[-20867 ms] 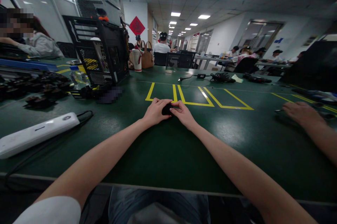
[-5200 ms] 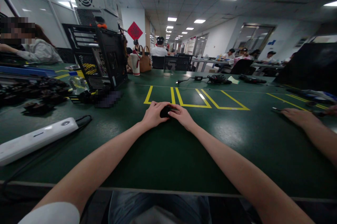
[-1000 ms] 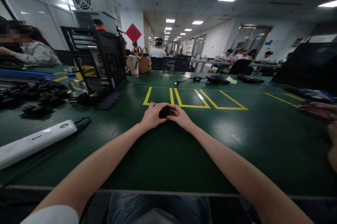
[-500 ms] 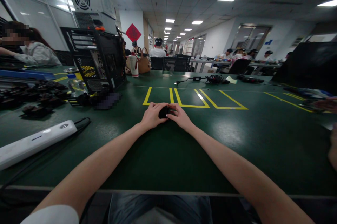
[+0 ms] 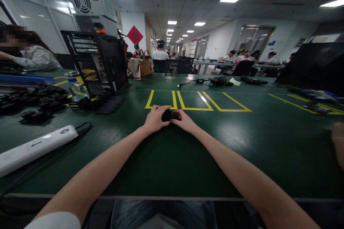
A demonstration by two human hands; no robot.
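A small dark block-shaped part (image 5: 166, 115) is held just above or on the green table, in front of the yellow tape marks. My left hand (image 5: 156, 118) wraps it from the left, fingers over the top and thumb below. On its right side my right hand (image 5: 184, 120) has thumb and fingers curled in a pinch around a small black piece (image 5: 176, 116) at the part's right end. Whether that piece is separate from the part I cannot tell. The fingers hide much of both.
A white power strip (image 5: 37, 148) lies at left with its cable. Behind it are black parts (image 5: 34, 116), a bottle (image 5: 76, 89) and an open computer case (image 5: 99, 60). A coiled black cable (image 5: 219, 81) lies at the back. Another person's hand (image 5: 338, 143) is at far right.
My right fingers have drawn slightly right and curled, opening a small gap beside the dark part. My left hand keeps its hold. The other person's hand at right has shifted.
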